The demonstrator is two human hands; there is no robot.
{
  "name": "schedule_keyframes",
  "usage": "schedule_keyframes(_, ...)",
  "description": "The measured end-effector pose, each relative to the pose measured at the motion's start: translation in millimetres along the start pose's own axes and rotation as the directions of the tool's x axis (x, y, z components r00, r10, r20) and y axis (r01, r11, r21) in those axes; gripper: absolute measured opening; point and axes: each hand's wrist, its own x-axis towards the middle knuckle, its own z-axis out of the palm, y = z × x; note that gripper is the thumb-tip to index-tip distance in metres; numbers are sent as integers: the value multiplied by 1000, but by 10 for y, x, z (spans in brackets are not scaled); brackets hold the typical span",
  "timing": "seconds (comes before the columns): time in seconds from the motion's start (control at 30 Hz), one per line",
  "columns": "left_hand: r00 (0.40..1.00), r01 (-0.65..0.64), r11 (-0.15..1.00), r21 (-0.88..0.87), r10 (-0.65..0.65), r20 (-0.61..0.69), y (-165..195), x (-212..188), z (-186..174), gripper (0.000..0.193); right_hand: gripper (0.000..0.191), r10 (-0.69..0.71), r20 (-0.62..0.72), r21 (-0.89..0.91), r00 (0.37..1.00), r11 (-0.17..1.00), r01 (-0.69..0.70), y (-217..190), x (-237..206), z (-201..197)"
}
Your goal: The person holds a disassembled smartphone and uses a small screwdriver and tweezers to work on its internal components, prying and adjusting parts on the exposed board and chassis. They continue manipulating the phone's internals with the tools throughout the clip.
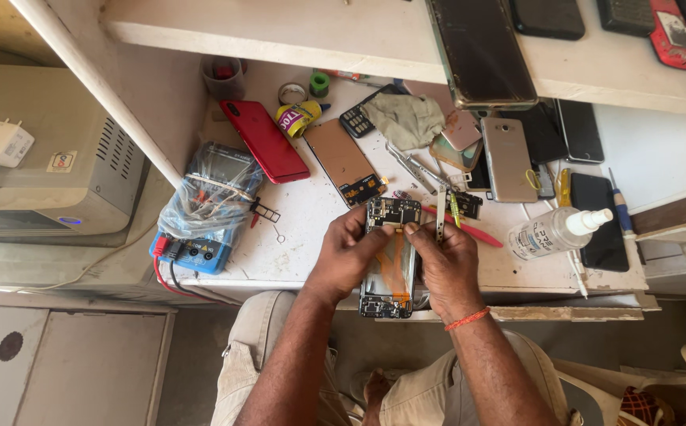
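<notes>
The person's knees in beige trousers sit lowest in view, closest to the camera, with both forearms reaching up from them toward the white worktable. The left hand and the right hand hold an opened phone between them at the near edge of the table, its back cover off so that the circuit board and an orange ribbon cable show. The left fingers wrap closed around the phone's left side, thumb laid across the frame. The right fingers curl shut on the right side, thumb tip pressing near the top, and they also pinch a thin metal strip that stands upright. An orange thread band circles the right wrist.

From the phone, a blue multimeter wrapped in clear plastic lies at 9 o'clock. A red phone sits at 11 o'clock, with a brown phone panel just beside it. A grey cloth is at 12 o'clock. A gold phone lies at 1 o'clock, and a clear spray bottle rests on its side at 3 o'clock.
</notes>
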Motion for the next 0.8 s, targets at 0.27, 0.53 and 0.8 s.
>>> schedule_keyframes(0.27,996,89,995,-54,-88,24,-3,-18,-33,22,20,153,-18,-62,988,986,-154,-151,-29,-42)
schedule_keyframes(0.53,997,77,997,30,-78,27,36,9,-4,22,15,142,1,-32,990,989,-142,-201,-55,-13)
schedule_keyframes(0.8,967,168,948,-272,-211,-139,44,55,56,25,17,25,57,-38,998,999,-23,-97,-63,-40)
